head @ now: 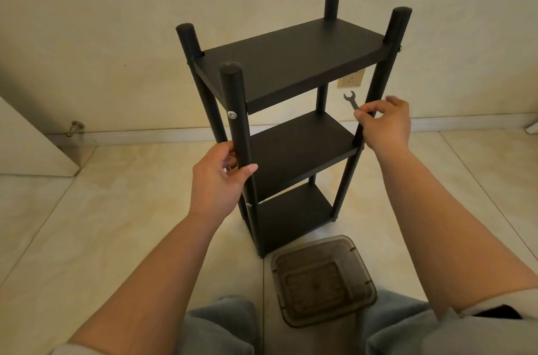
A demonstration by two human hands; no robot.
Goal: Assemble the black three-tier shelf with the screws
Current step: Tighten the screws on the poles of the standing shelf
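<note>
Nearest, at the bottom edge, the person's knees in grey-blue cloth are cut off by the frame, and between them a smoky clear plastic tray (323, 279) lies flat on the tiled floor (87, 238); both bare forearms reach up and forward from the lower corners; the left hand (217, 180) wraps the near left post (237, 122) of the shelf, thumb across the front and fingers curled behind it, just below a silver screw head (232, 114); the right hand (384, 124) is higher and farther out, its fingers curled round the near right post (378, 84) while the thumb and forefinger also pinch a small black wrench (350, 100), whose open jaw points up and to the left; the black three-tier shelf (291, 52) stands upright on the floor just beyond the tray, its long axis vertical, four round posts rising above the top board; the lowest board is partly hidden behind the middle one and the left wrist; a second screw (249, 205) low on the left post is small and hard to make out; behind, a wall socket (350, 78) shows under the top board, half covered, and a door stop (75, 127) sits at the skirting on the left.
</note>
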